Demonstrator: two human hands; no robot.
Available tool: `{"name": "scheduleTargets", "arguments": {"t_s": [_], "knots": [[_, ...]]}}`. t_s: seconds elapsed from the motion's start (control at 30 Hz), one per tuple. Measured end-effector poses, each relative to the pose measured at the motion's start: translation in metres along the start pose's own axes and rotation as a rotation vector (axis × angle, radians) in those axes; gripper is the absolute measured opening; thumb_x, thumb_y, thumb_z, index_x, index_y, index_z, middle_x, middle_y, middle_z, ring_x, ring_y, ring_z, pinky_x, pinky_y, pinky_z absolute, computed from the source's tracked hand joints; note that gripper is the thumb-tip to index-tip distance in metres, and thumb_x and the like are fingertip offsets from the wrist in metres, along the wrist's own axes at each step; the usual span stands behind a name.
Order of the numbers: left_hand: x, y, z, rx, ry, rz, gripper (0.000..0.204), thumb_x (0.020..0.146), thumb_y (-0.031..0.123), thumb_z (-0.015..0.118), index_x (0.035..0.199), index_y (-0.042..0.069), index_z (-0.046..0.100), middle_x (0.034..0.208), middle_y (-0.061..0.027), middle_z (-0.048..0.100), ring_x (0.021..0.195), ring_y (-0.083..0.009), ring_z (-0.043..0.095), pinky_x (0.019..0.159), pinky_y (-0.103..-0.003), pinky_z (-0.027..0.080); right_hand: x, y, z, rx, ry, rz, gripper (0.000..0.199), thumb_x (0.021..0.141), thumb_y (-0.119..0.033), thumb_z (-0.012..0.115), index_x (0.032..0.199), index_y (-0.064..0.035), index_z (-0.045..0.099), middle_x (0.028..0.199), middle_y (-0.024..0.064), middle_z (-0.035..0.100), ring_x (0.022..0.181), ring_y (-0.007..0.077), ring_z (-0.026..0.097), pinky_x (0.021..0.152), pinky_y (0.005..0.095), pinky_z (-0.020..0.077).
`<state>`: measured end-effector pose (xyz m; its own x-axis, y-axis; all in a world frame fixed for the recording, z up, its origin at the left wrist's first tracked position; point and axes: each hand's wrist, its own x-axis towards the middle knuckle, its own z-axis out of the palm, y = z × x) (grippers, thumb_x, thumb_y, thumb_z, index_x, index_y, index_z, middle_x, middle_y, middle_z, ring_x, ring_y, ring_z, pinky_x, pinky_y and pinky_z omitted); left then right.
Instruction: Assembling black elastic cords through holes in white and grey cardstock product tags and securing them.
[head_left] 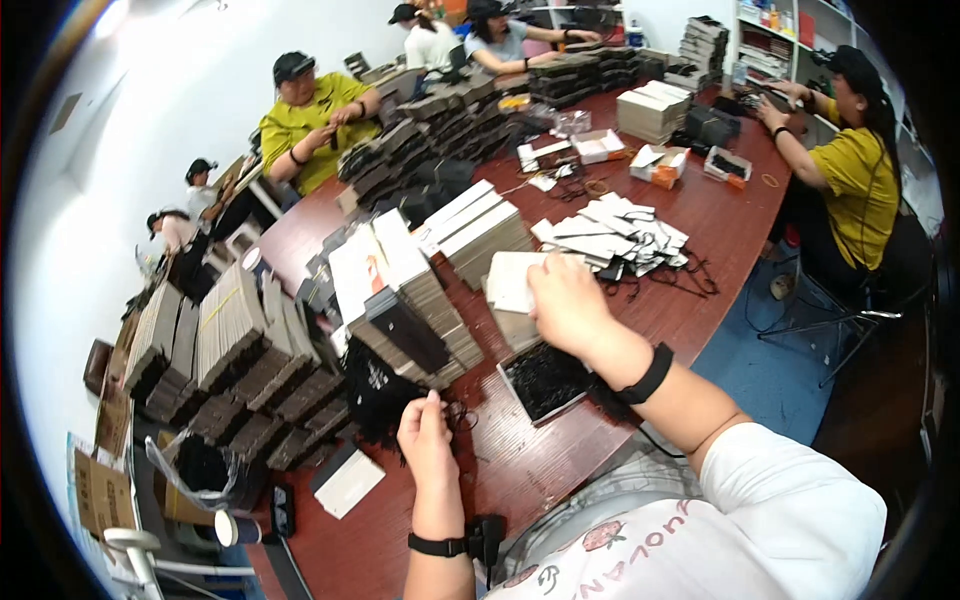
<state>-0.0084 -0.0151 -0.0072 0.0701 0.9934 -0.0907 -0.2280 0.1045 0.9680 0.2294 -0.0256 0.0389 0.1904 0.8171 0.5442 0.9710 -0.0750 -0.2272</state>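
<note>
Stacks of flat card packs [235, 345] fill the left edge of the reddish-brown surface [560, 470], w/ a tall slanted stack of white-and-grey packs [400, 290] just right of them, toward the middle. My left hand [428, 440] sits near the front edge, fingers pinched shut on thin black elastic bands [462, 415]; a bigger dark bundle of the same stuff [375, 395] lies touching the hand's left side. Just right of that, a shallow tray of black bands [545, 380] rests on the surface between my two arms. My right hand [568, 300], black band on the wrist, reaches further in & is closed on a white card [512, 280] at the top of a short stack; palm faces down, so can't tell how the fingertips sit underneath. Right of it, a loose heap of white cards [615, 235] w/ black loops spreads toward the far right edge. Other people sit round the far edge & right side, their hands busy w/ own packs.
</note>
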Motion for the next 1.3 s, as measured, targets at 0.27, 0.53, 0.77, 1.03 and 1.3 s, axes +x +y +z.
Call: {"name": "scheduleTargets", "arguments": {"t_s": [0.27, 0.53, 0.77, 1.03, 1.3], "knots": [[0.002, -0.001, 0.005, 0.016, -0.057, 0.038, 0.021, 0.088, 0.02, 0.058, 0.07, 0.011, 0.052, 0.055, 0.0101, 0.035, 0.045, 0.0006, 0.024, 0.041, -0.018, 0.017, 0.002, 0.006, -0.003, 0.087, -0.012, 0.051, 0.013, 0.072, -0.002, 0.054, 0.085, 0.0011, 0.053, 0.089, 0.0204, 0.054, 0.078, 0.0361, 0.059, 0.068, 0.0427, 0.0493], [0.002, -0.003, 0.001, 0.038, 0.01, 0.002, 0.018, 0.088, 0.02, 0.059, 0.074, 0.01, 0.054, 0.054, 0.0094, 0.036, 0.043, 0.0, 0.027, 0.039, -0.018, 0.018, 0.02, -0.016, -0.031, 0.603, 0.061, 0.106, 0.021, 0.075, -0.005, 0.06, 0.095, -0.0064, 0.057, 0.077, 0.0172, 0.063, 0.075, 0.036, 0.061, 0.065, 0.0424, 0.0475], [0.006, -0.002, 0.005, 0.052, -0.017, 0.059, 0.019, 0.088, 0.019, 0.059, 0.073, 0.009, 0.054, 0.058, 0.0094, 0.038, 0.046, 0.0006, 0.028, 0.041, -0.017, 0.02, 0.025, 0.001, -0.011, 0.144, -0.168, 0.079, 0.012, 0.073, -0.005, 0.057, 0.084, -0.0048, 0.057, 0.079, 0.0155, 0.061, 0.08, 0.0338, 0.06, 0.07, 0.0433, 0.0473], [0.003, -0.005, 0.0, 0.087, -0.084, 0.063, 0.019, 0.088, 0.018, 0.06, 0.072, 0.007, 0.056, 0.064, 0.0079, 0.048, 0.054, 0.0003, 0.036, 0.048, -0.017, 0.027, 0.034, 0.004, -0.014, 0.325, 0.04, 0.081, 0.011, 0.071, -0.007, 0.066, 0.077, -0.0026, 0.058, 0.076, 0.0122, 0.057, 0.075, 0.0316, 0.056, 0.069, 0.0389, 0.0455], [0.003, -0.004, -0.003, 0.16, -0.069, 0.099, 0.019, 0.088, 0.017, 0.06, 0.072, 0.006, 0.057, 0.064, 0.0077, 0.05, 0.055, 0.0002, 0.037, 0.049, -0.017, 0.029, 0.023, -0.075, -0.021, 1.404, -0.25, 0.086, 0.014, 0.075, -0.004, 0.07, 0.083, -0.001, 0.058, 0.077, 0.0005, 0.062, 0.069, 0.0048, 0.056, 0.064, 0.0195, 0.0467]]}}
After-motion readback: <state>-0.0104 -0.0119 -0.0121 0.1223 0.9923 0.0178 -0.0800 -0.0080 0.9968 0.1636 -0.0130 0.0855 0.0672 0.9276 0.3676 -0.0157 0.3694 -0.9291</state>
